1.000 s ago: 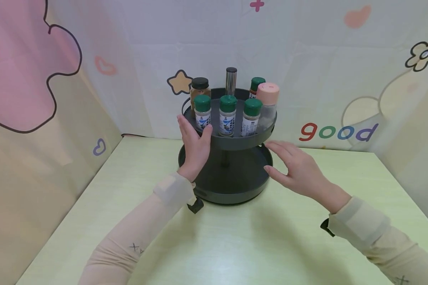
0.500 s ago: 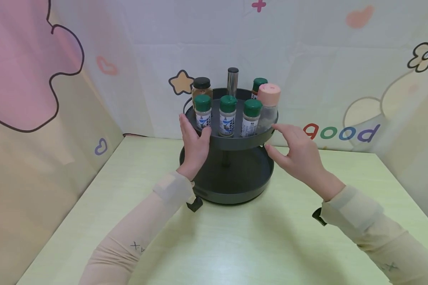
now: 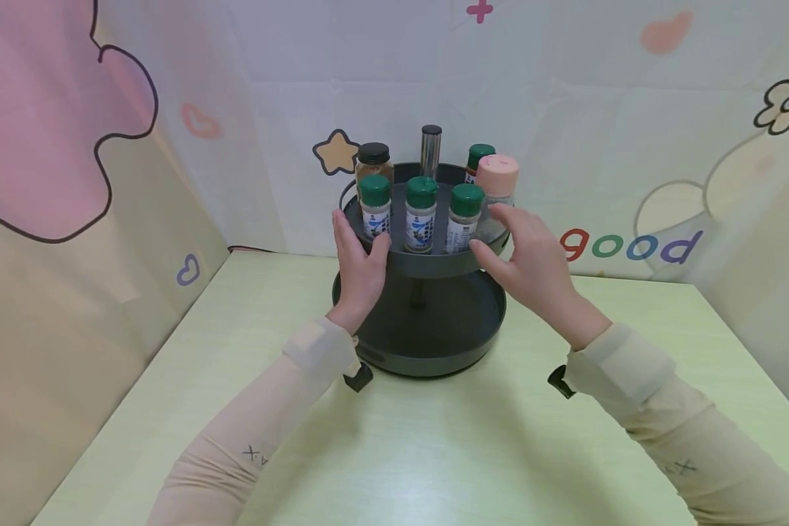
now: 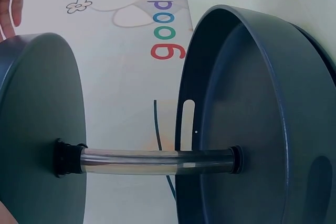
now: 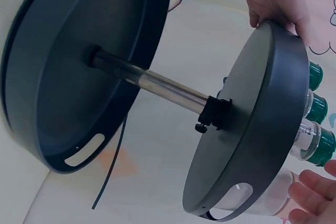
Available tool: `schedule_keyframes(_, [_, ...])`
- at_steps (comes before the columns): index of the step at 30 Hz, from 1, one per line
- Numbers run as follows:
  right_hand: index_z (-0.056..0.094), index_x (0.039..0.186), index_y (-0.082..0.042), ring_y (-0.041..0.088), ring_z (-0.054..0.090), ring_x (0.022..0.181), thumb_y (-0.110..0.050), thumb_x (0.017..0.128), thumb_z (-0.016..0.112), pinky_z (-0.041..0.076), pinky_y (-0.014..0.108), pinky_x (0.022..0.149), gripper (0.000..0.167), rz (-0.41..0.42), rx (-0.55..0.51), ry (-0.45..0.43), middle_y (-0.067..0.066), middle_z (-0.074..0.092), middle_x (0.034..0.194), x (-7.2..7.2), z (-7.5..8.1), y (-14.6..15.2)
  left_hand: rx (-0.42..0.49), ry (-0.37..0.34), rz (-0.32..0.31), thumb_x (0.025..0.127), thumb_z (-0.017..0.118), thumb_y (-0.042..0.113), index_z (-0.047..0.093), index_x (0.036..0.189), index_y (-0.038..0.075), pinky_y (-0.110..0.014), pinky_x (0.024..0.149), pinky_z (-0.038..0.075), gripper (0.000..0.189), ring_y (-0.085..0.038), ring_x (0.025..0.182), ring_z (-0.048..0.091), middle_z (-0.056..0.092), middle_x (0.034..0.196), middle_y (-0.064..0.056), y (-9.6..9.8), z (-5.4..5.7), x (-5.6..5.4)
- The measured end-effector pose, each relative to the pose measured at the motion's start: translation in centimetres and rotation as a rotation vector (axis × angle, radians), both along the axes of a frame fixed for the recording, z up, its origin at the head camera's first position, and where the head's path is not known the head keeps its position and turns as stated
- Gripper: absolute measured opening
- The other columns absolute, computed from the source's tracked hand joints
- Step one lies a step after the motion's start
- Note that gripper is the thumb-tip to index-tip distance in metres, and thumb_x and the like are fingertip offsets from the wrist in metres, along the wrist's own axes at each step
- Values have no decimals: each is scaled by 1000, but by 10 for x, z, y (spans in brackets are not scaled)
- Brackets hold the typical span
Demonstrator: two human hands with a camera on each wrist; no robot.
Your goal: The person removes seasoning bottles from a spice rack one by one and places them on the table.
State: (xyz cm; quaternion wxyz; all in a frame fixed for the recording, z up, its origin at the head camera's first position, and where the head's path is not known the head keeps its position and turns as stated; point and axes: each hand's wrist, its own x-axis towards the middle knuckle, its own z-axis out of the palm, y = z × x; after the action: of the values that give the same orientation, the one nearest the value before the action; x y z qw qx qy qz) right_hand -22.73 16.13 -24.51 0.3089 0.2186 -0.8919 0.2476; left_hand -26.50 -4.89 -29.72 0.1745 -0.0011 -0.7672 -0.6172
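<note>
Presently, the head view shows an upper tray (image 3: 434,266) and a lower tray (image 3: 434,365) on one metal pole (image 3: 430,155), with the lower tray on the tabletop (image 3: 408,453). The left hand (image 3: 360,274) lies against the left front of the upper tray, fingers extended, thumb apart. The right hand (image 3: 535,256) is at the right front rim, its thumb and fingers wide apart; no held item is seen. A pink-capped bottle (image 3: 497,175) stands upright in the upper tray just behind those fingers, and a green-capped jar (image 3: 462,223) stands just beside the thumb. Contact with either cannot be confirmed.

Left wrist view: the upper tray's underside shows, joined by the pole to the lower tray. The right hand is partly visible beyond the upper tray; the left fingers are out of sight.

Right wrist view: the left hand is against the upper tray's edge. The right fingers, slightly bent and separated, overlap the pink-capped bottle. A dark collar (image 5: 212,113) sits beneath the upper tray.

Assessment: the step in hand appears to be steadying the tray while the right hand is positioned. The next move likely calls for firm left-hand support and right-hand contact that avoids knocking the jar.
</note>
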Motion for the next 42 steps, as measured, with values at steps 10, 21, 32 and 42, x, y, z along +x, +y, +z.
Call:
schedule_keyframes(10, [46,121,-4,30,53,104,-29,82,57,45,46,77,48,-44,-29,-119,17,58,113,-7,7,-10,-16,12,4,86,44,38,-8,142,19,-42,111,5,79,-14,137,-5,-10,149,6,-1,-2,-1])
schedule_keyframes(21, [44,122,-9,29,56,88,-35,83,54,46,39,63,48,-99,-26,-230,15,61,98,-16,9,-19,-26,8,17,85,45,38,-7,142,18,-44,110,5,79,-15,137,-4,-9,149,6,-1,-1,1])
schedule_keyframes(32, [45,114,-7,25,54,76,-37,82,55,44,35,60,45,-145,-102,-305,14,61,92,-20,8,-29,-32,10,12,86,44,38,-8,142,19,-43,110,5,79,-14,137,-4,-9,149,7,0,-1,1])
schedule_keyframes(42, [45,113,-6,25,55,73,-37,81,57,42,34,57,46,-186,-97,-294,14,63,90,-25,3,-34,-37,13,15,86,45,38,-7,142,20,-44,110,5,79,-14,137,-4,-9,149,6,-1,-2,0])
